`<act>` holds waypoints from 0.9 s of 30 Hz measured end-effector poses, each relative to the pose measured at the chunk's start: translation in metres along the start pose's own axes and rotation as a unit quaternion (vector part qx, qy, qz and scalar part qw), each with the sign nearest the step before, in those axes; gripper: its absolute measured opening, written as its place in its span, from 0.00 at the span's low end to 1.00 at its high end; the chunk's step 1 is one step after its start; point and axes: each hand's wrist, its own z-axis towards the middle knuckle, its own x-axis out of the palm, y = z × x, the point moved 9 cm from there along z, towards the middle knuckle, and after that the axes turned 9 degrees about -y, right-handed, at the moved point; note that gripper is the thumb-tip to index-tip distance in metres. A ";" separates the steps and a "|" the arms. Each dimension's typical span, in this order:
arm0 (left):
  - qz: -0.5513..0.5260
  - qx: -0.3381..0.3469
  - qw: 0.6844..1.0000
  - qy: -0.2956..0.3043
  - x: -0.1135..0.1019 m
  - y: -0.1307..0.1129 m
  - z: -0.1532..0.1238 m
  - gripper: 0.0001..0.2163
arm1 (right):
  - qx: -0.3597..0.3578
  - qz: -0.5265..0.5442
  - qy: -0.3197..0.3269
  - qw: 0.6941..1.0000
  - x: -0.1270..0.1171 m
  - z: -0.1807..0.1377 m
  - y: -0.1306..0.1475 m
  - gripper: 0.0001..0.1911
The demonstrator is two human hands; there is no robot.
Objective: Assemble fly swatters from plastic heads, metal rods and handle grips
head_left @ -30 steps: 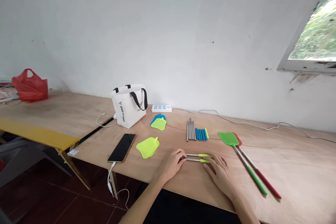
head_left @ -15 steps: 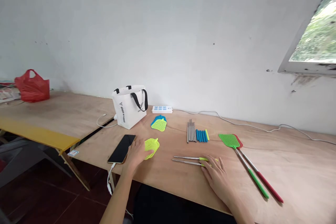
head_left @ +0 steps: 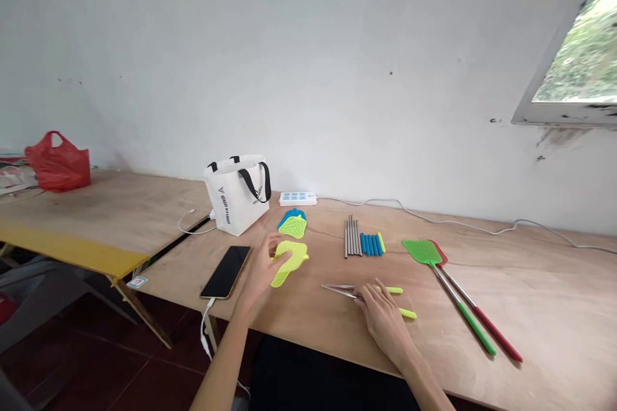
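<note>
My left hand (head_left: 263,266) pinches a yellow fly swatter head (head_left: 292,254) by its edge, tilted, with the neck pointing right. Beneath it another yellow swatter head (head_left: 279,279) is partly hidden. My right hand (head_left: 380,313) is closed over the shaft of a metal rod with a yellow grip (head_left: 407,313); its fingertips are partly hidden. A second rod with a yellow grip (head_left: 393,290) lies just beyond, and the two rods' tips meet at the left. Farther back are a yellow swatter head (head_left: 293,227) on blue ones (head_left: 290,214), several bare metal rods (head_left: 352,237) and blue grips (head_left: 371,244).
A green fly swatter (head_left: 463,311) and a red one (head_left: 499,336) lie to the right. At left are a phone (head_left: 225,271) on a cable and a white bag (head_left: 236,199). A power strip (head_left: 297,198) sits by the wall; a red bag (head_left: 58,162) is far left.
My left hand has picked up the upper yellow swatter head and turned its neck rightward. My right hand has moved left from the grips onto the shafts, and the yellow-gripped rods now spread apart.
</note>
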 end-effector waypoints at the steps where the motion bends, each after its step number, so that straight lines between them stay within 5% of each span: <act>1: -0.034 -0.018 0.999 0.004 0.008 -0.001 -0.002 0.22 | 0.015 0.007 -0.016 1.000 -0.004 0.001 -0.004 0.13; 6: -0.161 -0.103 0.981 -0.020 0.042 0.004 -0.010 0.25 | 0.064 0.025 -0.067 0.995 -0.022 0.004 -0.017 0.17; 14: -0.237 -0.188 0.953 -0.034 0.063 0.026 -0.018 0.28 | 0.048 0.015 -0.066 0.997 -0.024 0.002 -0.013 0.26; 27: -0.217 -0.161 0.962 -0.033 0.062 0.027 -0.018 0.27 | 0.020 -0.007 -0.066 0.998 -0.023 0.000 -0.005 0.26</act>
